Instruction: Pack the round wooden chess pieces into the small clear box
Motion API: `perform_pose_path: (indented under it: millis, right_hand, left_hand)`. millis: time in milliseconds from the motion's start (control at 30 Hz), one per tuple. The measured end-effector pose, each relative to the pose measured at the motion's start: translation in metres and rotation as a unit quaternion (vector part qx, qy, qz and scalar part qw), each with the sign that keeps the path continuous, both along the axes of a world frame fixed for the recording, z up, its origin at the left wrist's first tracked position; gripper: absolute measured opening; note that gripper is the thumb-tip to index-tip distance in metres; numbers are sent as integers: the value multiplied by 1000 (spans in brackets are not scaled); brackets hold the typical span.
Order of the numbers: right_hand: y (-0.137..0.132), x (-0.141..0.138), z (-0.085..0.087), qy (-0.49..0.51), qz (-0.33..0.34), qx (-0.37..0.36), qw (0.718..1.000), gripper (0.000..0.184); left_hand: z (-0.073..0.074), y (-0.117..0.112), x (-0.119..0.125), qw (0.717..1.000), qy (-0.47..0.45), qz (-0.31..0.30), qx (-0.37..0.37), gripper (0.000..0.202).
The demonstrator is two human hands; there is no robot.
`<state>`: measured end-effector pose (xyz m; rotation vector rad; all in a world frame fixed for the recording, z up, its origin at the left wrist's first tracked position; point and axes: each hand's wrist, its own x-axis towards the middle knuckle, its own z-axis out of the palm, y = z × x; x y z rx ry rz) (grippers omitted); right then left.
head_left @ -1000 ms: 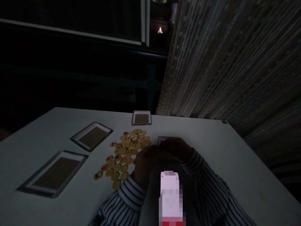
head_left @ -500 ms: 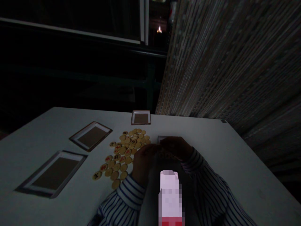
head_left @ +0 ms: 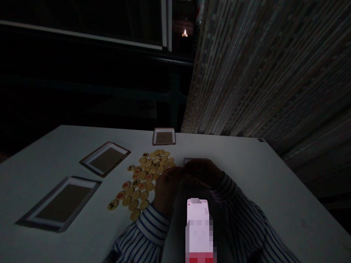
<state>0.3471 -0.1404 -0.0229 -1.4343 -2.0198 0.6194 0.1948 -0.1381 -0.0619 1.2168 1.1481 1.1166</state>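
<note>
My left hand [head_left: 165,188] and my right hand [head_left: 204,172] meet at the fingertips over a light-edged tray [head_left: 195,159], close to the right side of a spread of round Chinese chess pieces [head_left: 142,175]. The fingers of both hands curl inward and look closed, but deep shadow hides whatever is between them. Some of the pieces show red or black characters; others show plain wooden faces. Below my hands lies a lit phone [head_left: 199,233], its screen partly blurred out.
Three more shallow trays stand on the white table [head_left: 252,182]: a large left tray [head_left: 61,202], a brown-edged tray [head_left: 106,159] and a small back tray [head_left: 163,136]. A string curtain [head_left: 241,69] hangs behind the right side. The room is dark.
My right hand has shifted slightly left, its fingertips closer to my left hand. The pieces and trays lie as before; the view has moved very slightly.
</note>
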Motion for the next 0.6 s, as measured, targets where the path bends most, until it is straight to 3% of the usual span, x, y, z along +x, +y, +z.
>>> perform_pose_path:
  millis: [467, 600]
  right_hand:
    - [1, 2, -1, -44, 40, 25, 998, 17]
    - [2, 3, -5, -9, 38, 26, 999, 16]
  left_hand:
    - [-4, 2, -2, 998, 45, -23, 28, 26]
    - [-2, 1, -1, 998, 53, -11, 25, 27]
